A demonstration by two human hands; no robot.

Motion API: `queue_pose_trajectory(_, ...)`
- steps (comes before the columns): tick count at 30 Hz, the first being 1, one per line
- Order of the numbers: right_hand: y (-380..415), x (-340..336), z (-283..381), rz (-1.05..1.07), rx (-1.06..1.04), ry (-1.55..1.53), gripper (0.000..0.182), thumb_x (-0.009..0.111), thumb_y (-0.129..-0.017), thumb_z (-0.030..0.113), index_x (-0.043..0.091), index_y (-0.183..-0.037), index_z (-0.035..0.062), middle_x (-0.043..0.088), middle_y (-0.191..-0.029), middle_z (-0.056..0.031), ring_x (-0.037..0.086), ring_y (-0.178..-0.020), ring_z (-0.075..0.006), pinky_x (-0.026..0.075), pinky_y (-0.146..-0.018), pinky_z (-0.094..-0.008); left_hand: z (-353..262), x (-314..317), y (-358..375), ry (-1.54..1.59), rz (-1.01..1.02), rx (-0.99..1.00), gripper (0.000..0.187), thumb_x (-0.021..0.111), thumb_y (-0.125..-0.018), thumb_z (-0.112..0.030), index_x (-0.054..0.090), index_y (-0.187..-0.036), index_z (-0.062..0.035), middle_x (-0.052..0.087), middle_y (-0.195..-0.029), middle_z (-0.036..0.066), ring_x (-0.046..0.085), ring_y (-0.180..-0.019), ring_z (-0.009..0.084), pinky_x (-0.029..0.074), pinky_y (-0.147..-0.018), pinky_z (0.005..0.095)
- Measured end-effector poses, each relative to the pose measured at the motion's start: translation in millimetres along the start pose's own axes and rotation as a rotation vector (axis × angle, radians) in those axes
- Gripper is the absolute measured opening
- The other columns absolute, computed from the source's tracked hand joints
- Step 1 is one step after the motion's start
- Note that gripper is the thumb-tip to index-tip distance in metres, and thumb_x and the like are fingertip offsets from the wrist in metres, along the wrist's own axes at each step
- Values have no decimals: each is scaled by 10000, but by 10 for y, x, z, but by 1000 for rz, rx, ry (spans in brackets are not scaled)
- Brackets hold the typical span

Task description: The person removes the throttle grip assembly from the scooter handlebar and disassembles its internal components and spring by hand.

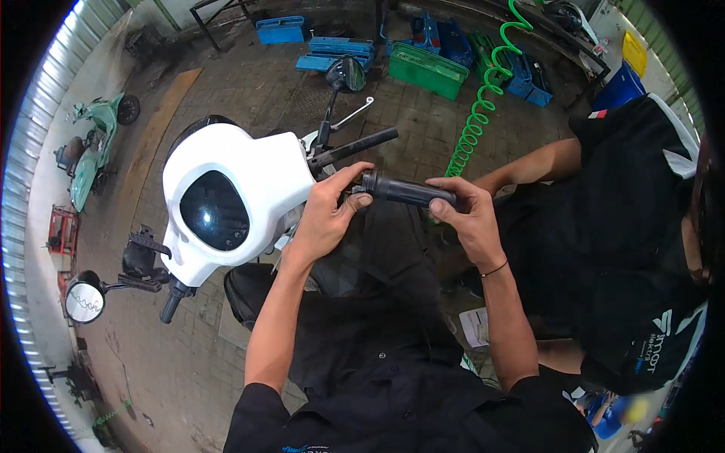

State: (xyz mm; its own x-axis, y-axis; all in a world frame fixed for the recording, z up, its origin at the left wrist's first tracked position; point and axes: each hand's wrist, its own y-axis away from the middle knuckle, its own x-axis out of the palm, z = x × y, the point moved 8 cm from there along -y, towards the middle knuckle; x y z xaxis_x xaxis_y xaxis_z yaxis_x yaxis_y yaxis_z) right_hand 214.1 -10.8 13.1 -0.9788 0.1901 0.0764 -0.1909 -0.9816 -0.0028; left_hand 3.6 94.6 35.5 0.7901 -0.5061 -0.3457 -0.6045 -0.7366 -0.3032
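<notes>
Head view, dark ribbed handlebar grip (405, 190), left fingers (355, 202) and right fingers (440, 205) pinching its ends.

Black rubber handlebar sleeve (406, 191): ends hidden under both hands; co-worker's black shirt logo (655, 349) blurred, probably unreadable.

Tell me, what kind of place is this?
Probably a scooter repair workshop: a white scooter handlebar cover being worked on, blue and green plastic crates on the brick floor, and a mint-green scooter parked by the wall.
</notes>
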Motion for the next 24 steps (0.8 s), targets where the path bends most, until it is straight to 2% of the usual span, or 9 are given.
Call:
queue_pose_trajectory(1, 13, 14, 106, -44, -116, 112, 318, 781, -1006, 190, 722, -1217, -40, 705, -949, -22, 652, -827, -75, 523, -737, -240, -1, -7, 6, 0, -2, 0, 577, 765, -986, -406, 655, -1355, 24, 695, -1053, 79, 600, -951, 164, 494, -902, 317)
queue_pose_trajectory(2, 33, 19, 210, -87, -233, 223, 308, 789, -999, 182, 729, -1212, -32, 705, -975, -22, 654, -854, -77, 520, -750, -244, 4, -9, 9, -11, 12, -18, 535, 769, -980, -325, 643, -1364, 27, 714, -1158, 140, 653, -1042, 250, 501, -952, 351)
queue_pose_trajectory(3, 33, 14, 194, -87, -234, 222, 308, 789, -999, 182, 729, -1212, -32, 705, -975, -22, 654, -854, -77, 520, -750, -244, 11, -7, 9, -22, 29, -36, 503, 772, -974, -243, 632, -1372, 29, 733, -1262, 201, 707, -1133, 337, 509, -1002, 386)
queue_pose_trajectory(6, 22, -15, 123, -77, -196, 215, 323, 786, -1003, 191, 724, -1241, -18, 701, -1010, -25, 659, -904, -83, 524, -795, -246, -12, -5, -5, -17, 25, -20, 505, 774, -974, -252, 636, -1371, 28, 737, -1245, 189, 704, -1125, 315, 507, -1004, 380)
queue_pose_trajectory(8, -3, -19, 45, -77, -88, 3, 339, 777, -1009, 194, 698, -1264, -16, 697, -989, -35, 663, -875, -90, 535, -775, -249, -13, 0, -1, 7, 17, -23, 514, 774, -976, -269, 637, -1373, 27, 740, -1230, 181, 701, -1116, 299, 506, -1001, 377)
queue_pose_trajectory(11, -7, 3, 149, -104, -78, -79, 337, 765, -1017, 192, 669, -1259, -21, 689, -954, -47, 664, -837, -102, 545, -742, -261, -9, -5, 11, 47, -2, -33, 535, 778, -976, -300, 636, -1378, 24, 742, -1197, 163, 688, -1091, 266, 505, -990, 369)
queue_pose_trajectory(14, -33, -13, 47, -8, -73, -63, 321, 760, -1020, 188, 654, -1231, -30, 681, -931, -58, 659, -803, -108, 547, -710, -269, 3, -19, -4, 57, -14, -22, 553, 782, -974, -320, 634, -1386, 18, 738, -1171, 150, 673, -1059, 244, 503, -977, 359)
queue_pose_trajectory(19, -28, 1, 161, -18, -94, -26, 309, 761, -1014, 175, 659, -1213, -38, 672, -897, -49, 655, -789, -106, 546, -705, -266, -3, -11, -10, 80, 12, -66, 564, 788, -968, -335, 637, -1388, 10, 728, -1145, 133, 656, -1024, 229, 502, -958, 355)
queue_pose_trajectory(24, -33, 35, 129, 3, -31, 65, 355, 777, -999, 201, 681, -1230, -51, 696, -867, -51, 671, -760, -105, 558, -688, -259, -118, 33, -17, 12, 43, 12, 549, 811, -930, -229, 636, -1393, 11, 723, -1122, 139, 664, -988, 255, 508, -938, 361)
